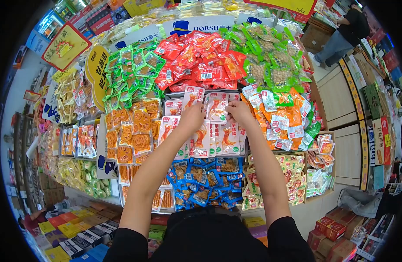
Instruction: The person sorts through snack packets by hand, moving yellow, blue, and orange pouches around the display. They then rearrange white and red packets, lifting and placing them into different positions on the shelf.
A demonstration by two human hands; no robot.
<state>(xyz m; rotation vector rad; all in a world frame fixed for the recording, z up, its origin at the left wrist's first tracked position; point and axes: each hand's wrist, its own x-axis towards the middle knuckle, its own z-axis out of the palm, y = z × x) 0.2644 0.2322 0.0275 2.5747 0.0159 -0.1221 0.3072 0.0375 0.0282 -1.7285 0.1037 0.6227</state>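
In the middle of the display lie white-and-pink snack packets (pixel 169 126) with a red food picture, overlapping in rows. One such snack packet (pixel 216 107) sits between my two hands, face up over the others. My right hand (pixel 240 112) pinches its right edge. My left hand (pixel 193 117) has its fingers curled at the packet's left edge; the fingertips are partly hidden. Just beyond my left hand, another white-and-pink packet (pixel 193 94) lies at a slant. More of them (pixel 227 139) spread below my wrists.
Around them are red packets (pixel 201 56), green packets (pixel 133 72), nut bags (pixel 271 65), orange packets (pixel 282 115) and blue packets (pixel 205 179). A yellow sign (pixel 97 76) stands at left. One person (pixel 351 26) stands at upper right; cartons (pixel 332 236) sit at lower right.
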